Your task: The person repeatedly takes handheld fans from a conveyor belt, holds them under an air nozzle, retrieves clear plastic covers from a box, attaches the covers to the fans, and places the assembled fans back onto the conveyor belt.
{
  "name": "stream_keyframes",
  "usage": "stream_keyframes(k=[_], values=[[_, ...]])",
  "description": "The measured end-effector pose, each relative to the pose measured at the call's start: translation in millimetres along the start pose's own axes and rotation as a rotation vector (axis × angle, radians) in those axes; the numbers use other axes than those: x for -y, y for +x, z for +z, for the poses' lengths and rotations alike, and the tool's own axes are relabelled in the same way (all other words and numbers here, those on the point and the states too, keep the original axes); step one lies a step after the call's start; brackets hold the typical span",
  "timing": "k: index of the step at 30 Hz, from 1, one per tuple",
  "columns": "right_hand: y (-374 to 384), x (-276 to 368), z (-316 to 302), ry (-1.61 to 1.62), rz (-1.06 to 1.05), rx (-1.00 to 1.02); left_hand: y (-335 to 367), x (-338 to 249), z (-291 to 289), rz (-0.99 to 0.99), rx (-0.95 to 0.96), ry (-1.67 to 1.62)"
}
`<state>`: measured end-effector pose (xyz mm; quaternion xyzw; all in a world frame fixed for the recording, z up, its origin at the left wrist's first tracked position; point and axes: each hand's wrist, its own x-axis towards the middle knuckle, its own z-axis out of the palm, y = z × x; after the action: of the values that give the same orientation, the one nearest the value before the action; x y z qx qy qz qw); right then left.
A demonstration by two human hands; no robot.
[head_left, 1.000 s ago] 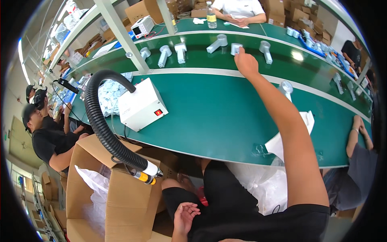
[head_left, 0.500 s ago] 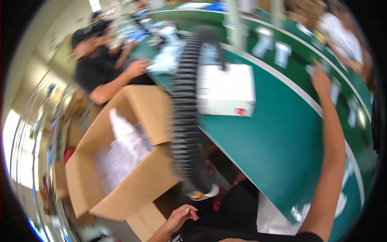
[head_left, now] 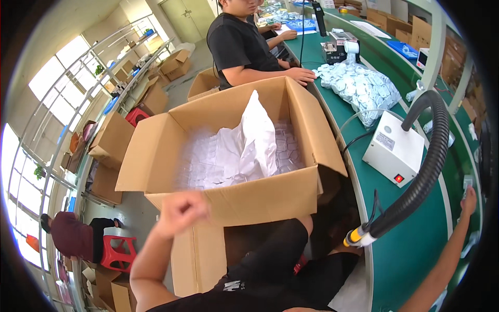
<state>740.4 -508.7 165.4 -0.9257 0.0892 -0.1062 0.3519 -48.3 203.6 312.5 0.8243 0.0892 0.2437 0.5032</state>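
My left hand (head_left: pixel 184 210) is in front of the near wall of a large open cardboard box (head_left: pixel 236 203). Motion blurs it; its fingers look curled, but whether they hold anything cannot be made out. Inside the box lie many clear plastic pieces (head_left: pixel 288 151) and a crumpled white sheet (head_left: pixel 257 138). A pale smear shows over the pieces at the box's left side. Far to the right, my right hand (head_left: pixel 469 200) reaches over the green conveyor belt, its fingers closed on a small pale plastic piece (head_left: pixel 468 182).
A white machine (head_left: pixel 395 148) with a red switch stands on the green table (head_left: pixel 384 208), beside a ribbed black hose (head_left: pixel 416 203) that arches forward. Behind it lies a bag of pale blue pieces (head_left: pixel 358 91). One co-worker (head_left: pixel 239 49) sits beyond the box. A red stool (head_left: pixel 117 252) stands at left.
The view has swung left, bringing the box toward the middle. My left hand has risen from my lap to the box's near wall. My right hand remains over the belt, now gripping a piece.
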Motion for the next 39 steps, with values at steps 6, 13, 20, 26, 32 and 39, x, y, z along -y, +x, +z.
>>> stream_keyframes(k=[6, 13, 20, 26, 32, 39], values=[[-131, 78, -67, 0.785, 0.087, 0.2, 123, 93, -80, -0.019, 0.392, 0.937], [-395, 198, -172, 0.73, -0.259, 0.066, 122, 233, -78, -0.404, 1.013, 1.378], [-592, 191, -138, 0.766, -0.214, 0.29, 129, 158, -84, -0.179, 0.541, 1.327], [-679, 164, -87, 1.212, -0.059, 0.326, 85, -9, -8, 0.131, 0.144, 0.258], [-690, 209, 15, 1.152, 0.232, 0.571, 5, 15, 176, -0.112, 0.527, -0.545], [-686, 214, 69, 0.954, 0.027, 0.564, 4, 41, 288, -0.002, 0.294, -0.636]])
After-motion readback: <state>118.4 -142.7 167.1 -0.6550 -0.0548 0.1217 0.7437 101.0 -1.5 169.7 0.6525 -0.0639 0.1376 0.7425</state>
